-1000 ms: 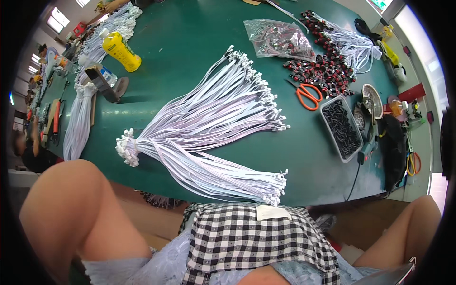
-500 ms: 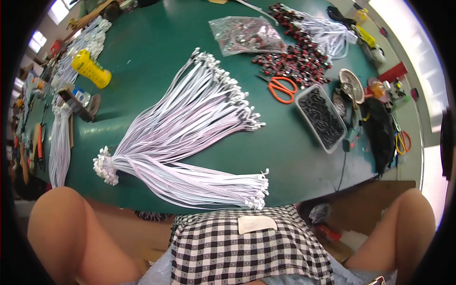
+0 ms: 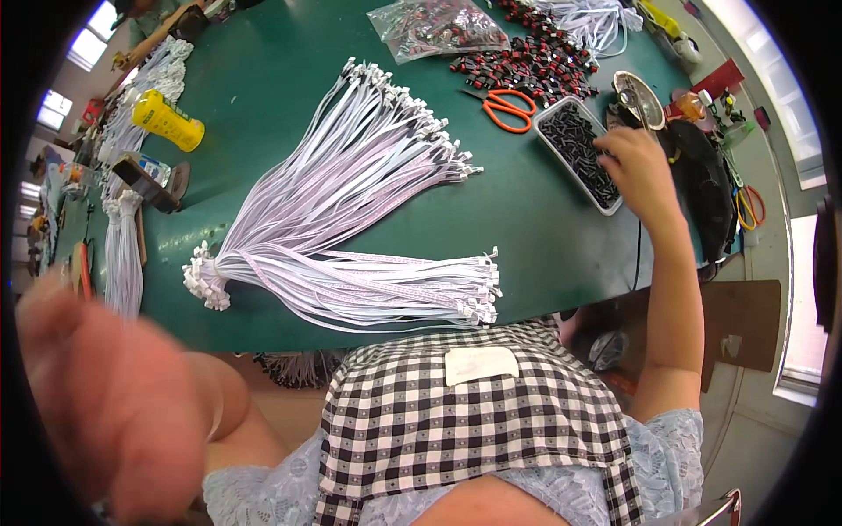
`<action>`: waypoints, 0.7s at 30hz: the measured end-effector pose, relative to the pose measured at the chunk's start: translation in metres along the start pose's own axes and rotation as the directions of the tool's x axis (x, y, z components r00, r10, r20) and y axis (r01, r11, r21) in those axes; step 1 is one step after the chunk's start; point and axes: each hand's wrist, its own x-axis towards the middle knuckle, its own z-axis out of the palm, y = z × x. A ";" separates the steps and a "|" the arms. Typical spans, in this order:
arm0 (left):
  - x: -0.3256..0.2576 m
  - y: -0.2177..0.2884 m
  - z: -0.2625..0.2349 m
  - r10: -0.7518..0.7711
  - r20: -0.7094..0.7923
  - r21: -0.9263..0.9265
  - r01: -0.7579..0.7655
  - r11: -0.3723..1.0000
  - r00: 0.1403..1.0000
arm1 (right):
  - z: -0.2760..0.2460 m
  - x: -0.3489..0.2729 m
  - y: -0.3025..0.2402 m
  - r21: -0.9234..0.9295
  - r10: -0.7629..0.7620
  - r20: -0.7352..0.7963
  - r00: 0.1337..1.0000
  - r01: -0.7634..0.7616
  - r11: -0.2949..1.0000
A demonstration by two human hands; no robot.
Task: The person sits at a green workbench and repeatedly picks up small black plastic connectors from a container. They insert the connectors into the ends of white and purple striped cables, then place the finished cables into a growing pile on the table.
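My right hand (image 3: 642, 171) is over the right side of a clear plastic tray (image 3: 605, 209) of small black tube-like pieces (image 3: 574, 145). Its fingers are bent and a little apart, with nothing visible between them. Low at the left, close to the camera, my left hand (image 3: 114, 403) is smeared by motion, so its fingers cannot be made out. A large fanned bundle of white and pinkish flat cables (image 3: 324, 184) lies mid-table, small connectors on its ends. A second branch of the cables (image 3: 386, 285) runs right along the near edge.
Orange-handled scissors (image 3: 507, 110) lie beside the tray. Behind them are a heap of black-and-red parts (image 3: 531, 74) and a clear bag (image 3: 438, 31). A metal bowl (image 3: 638, 98) stands at right. A yellow bottle (image 3: 168, 121) and a dark tape holder (image 3: 149, 182) are at left.
Both hands have come into view: the right at the tray, the left blurred at lower left. The view has shifted, with the table's things sitting higher in the picture.
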 end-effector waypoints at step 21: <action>-0.144 0.008 0.167 -0.246 0.940 0.095 0.510 0.855 0.238 | 0.076 0.002 0.063 -0.059 -0.119 0.311 0.943 0.144 0.988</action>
